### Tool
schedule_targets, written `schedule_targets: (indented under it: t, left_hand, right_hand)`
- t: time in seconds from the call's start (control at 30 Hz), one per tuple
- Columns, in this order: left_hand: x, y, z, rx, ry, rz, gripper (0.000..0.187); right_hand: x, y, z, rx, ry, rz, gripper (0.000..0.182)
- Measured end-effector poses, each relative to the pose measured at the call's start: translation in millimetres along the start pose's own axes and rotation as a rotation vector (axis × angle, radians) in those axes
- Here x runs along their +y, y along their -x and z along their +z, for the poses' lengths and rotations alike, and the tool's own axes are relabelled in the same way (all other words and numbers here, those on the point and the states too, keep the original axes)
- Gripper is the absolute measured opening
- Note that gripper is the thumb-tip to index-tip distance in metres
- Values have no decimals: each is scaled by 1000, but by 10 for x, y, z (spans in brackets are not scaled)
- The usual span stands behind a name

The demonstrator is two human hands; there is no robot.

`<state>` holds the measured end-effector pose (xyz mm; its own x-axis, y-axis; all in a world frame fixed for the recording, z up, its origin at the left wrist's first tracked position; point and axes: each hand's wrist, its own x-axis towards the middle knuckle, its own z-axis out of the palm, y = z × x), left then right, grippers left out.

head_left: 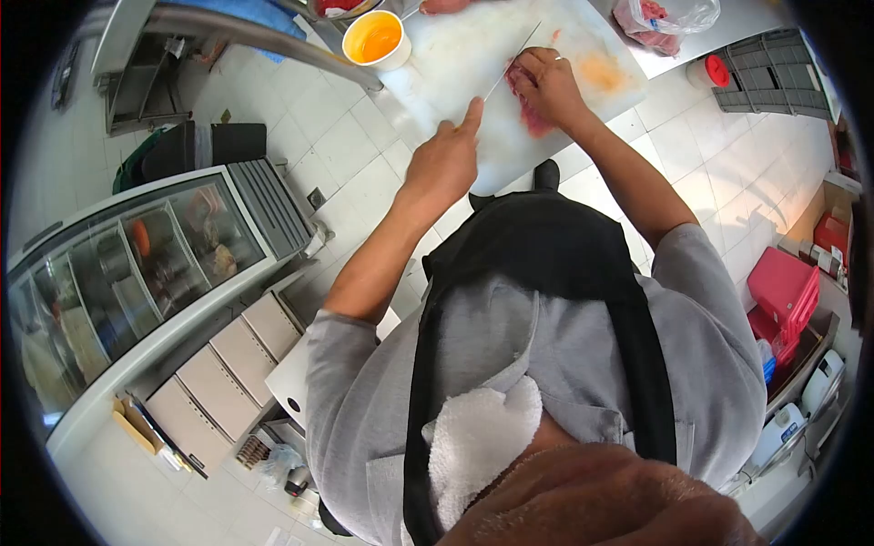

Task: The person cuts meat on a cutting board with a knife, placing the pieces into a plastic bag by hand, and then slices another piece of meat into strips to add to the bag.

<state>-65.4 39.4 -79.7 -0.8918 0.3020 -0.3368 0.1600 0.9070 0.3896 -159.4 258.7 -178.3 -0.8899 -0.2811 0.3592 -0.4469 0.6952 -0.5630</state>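
My left hand (446, 162) is wrapped round the handle of a knife, index finger stretched forward along it. The thin knife blade (522, 53) slants up and right over a white cutting board (455, 77). Against the blade's right side lies a piece of raw red meat (535, 118). My right hand (548, 86) presses on this meat with bent fingers, close beside the blade. The fingers hide part of the meat, and the knife handle is mostly covered by my left hand. A reddish stain marks the board to the right.
A white tub with orange inside (377, 42) stands at the board's left edge. A plastic bag of meat (663, 25) lies at upper right, near a grey crate (774, 75) and a red-lidded container (709, 72). A glass-topped display case (137, 273) is at left.
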Motion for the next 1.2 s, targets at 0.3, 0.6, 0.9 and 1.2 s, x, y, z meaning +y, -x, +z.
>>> schedule_targets:
  t: [0.3, 0.6, 0.9, 1.2]
  left_hand:
    - [-46, -618, 43, 80, 139, 108, 59]
    - [36, -944, 315, 170, 125, 176, 57]
    - [50, -68, 2, 27, 47, 44, 57]
    - [-9, -950, 165, 178, 240, 197, 61]
  right_hand:
    - [19, 83, -55, 176, -316, 74, 19]
    - [132, 63, -5, 14, -104, -50, 22]
    - [119, 73, -104, 10, -206, 9, 19]
    - [191, -2, -81, 44, -198, -30, 22]
